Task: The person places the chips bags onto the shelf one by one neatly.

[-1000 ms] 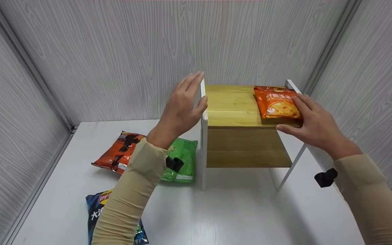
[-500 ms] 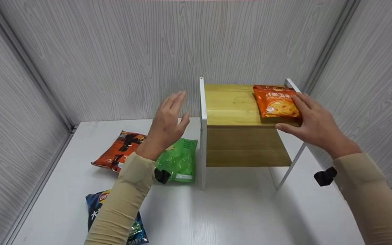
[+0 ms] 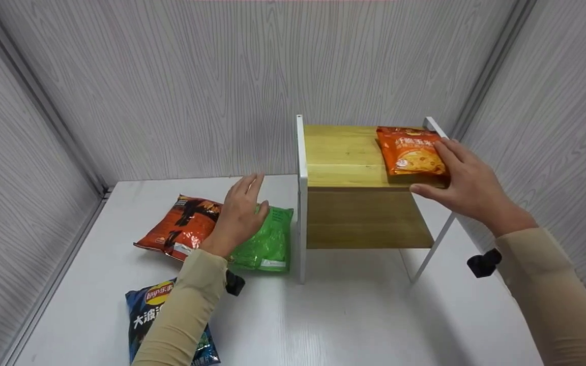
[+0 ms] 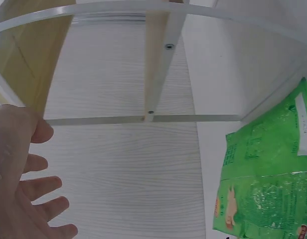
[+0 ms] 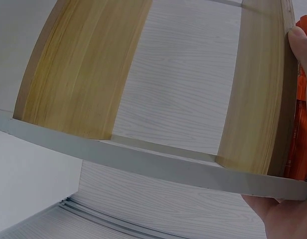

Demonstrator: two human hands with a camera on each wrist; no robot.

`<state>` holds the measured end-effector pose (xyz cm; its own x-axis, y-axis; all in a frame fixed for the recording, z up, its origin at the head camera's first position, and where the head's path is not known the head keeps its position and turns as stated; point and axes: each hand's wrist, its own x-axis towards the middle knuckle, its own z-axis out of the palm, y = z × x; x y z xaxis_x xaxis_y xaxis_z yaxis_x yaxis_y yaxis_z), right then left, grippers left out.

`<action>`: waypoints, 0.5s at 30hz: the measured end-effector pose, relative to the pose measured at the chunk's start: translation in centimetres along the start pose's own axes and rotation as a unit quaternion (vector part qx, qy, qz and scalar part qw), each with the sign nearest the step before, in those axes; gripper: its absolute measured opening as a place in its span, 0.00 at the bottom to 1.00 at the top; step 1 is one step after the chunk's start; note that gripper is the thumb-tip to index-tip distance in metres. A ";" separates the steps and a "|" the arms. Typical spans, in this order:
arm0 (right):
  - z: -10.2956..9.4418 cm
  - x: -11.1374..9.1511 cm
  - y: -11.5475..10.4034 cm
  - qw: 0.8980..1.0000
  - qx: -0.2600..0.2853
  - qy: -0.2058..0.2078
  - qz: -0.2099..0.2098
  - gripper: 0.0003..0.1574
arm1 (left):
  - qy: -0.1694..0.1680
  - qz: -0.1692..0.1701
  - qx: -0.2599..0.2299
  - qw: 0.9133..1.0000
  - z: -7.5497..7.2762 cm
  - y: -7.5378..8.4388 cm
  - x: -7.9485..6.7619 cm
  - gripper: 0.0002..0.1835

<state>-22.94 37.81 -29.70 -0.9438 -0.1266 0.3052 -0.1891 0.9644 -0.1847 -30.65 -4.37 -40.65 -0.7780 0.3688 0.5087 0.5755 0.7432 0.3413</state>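
Observation:
Two wooden shelves sit between white side frames on a small rack (image 3: 344, 157). An orange snack bag (image 3: 411, 155) lies on its top shelf, against the right side. My right hand (image 3: 471, 188) holds the rack's front right corner: the thumb lies at the shelf's front edge, and the fingers pass over the side frame beside the bag. In the right wrist view part of this hand shows below the white frame. My left hand (image 3: 237, 218) holds nothing, its fingers extended and spread, above the table near a green snack bag (image 3: 270, 239) and a red chip bag (image 3: 191, 223).
A blue Lay's chip bag (image 3: 145, 305) lies at the front left, partly hidden by the left sleeve. The white table (image 3: 344, 315) is bounded by grey wood-grain walls (image 3: 196, 91) at the back and both sides.
My left hand has moved away from the rack's left frame, leftward and down toward the bags. The right hand and the orange bag have stayed in place.

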 end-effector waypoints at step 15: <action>0.0 -0.3 -0.1 1.000 -0.002 -0.001 0.004 0.65 | -0.099 -0.060 0.017 0.993 4.3 -2.2 -3.2 0.35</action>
<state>-22.64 37.75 -29.78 -0.9455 -0.1201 0.3028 -0.1815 0.9661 -0.1838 -30.56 -4.77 -46.45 -0.8767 0.3763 0.2997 0.4693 0.8060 0.3609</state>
